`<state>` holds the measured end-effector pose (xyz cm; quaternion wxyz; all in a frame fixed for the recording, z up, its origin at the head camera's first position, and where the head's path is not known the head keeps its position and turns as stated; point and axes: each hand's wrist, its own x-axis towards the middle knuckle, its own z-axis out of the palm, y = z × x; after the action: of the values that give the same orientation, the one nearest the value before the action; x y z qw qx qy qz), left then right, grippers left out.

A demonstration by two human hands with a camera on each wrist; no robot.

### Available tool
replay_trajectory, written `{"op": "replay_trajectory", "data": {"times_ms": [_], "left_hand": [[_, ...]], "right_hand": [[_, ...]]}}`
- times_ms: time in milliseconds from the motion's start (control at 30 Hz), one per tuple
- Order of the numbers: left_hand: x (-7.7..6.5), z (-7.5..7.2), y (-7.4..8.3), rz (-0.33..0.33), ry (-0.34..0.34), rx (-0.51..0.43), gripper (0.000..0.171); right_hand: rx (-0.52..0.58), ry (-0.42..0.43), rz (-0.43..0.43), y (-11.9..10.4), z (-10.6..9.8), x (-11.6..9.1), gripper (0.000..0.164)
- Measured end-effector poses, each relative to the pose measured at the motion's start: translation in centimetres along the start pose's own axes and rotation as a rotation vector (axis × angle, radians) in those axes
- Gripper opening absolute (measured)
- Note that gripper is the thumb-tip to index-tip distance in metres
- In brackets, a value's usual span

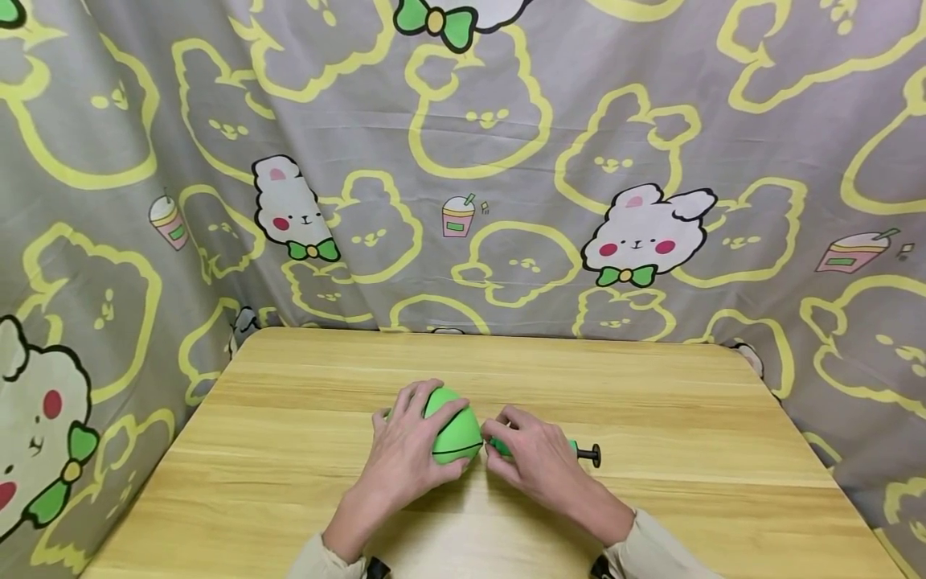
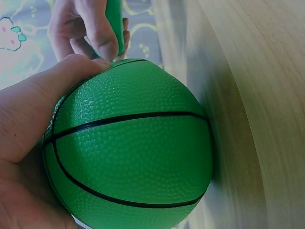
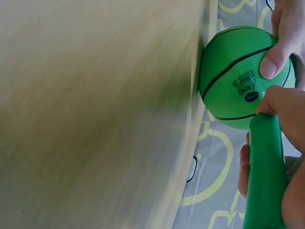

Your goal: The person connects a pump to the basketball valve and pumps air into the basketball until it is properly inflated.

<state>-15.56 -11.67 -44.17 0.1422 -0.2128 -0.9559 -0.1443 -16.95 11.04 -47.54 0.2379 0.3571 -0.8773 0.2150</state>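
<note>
A small green basketball (image 1: 460, 432) with black seam lines sits on the wooden table. My left hand (image 1: 402, 438) grips it from the left, with fingers spread over its top and the thumb on the near side. A green hand pump (image 3: 265, 176) with a black plunger handle (image 1: 595, 456) lies along my right hand (image 1: 534, 452), which holds the barrel near its front end. The pump's tip points at the ball, and my right fingertips are right at the ball's surface and cover that tip. A printed patch and a dark oval mark show on the ball in the right wrist view.
The light wood table (image 1: 304, 450) has a rounded back edge. Behind it and at its sides hangs a grey curtain (image 1: 506, 201) with yellow outlines and cartoon rabbits. Pale sleeves (image 1: 329, 560) cover my forearms, with black bands at the wrists.
</note>
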Motion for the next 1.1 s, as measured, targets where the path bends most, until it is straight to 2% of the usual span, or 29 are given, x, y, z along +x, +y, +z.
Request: {"op": "replay_trajectory", "data": {"times_ms": [1100], "left_hand": [[0.02, 0.17, 0.73, 0.024, -0.013, -0.004, 0.075]], "right_hand": [[0.040, -0.002, 0.004, 0.47, -0.37, -1.00, 0.014]]}}
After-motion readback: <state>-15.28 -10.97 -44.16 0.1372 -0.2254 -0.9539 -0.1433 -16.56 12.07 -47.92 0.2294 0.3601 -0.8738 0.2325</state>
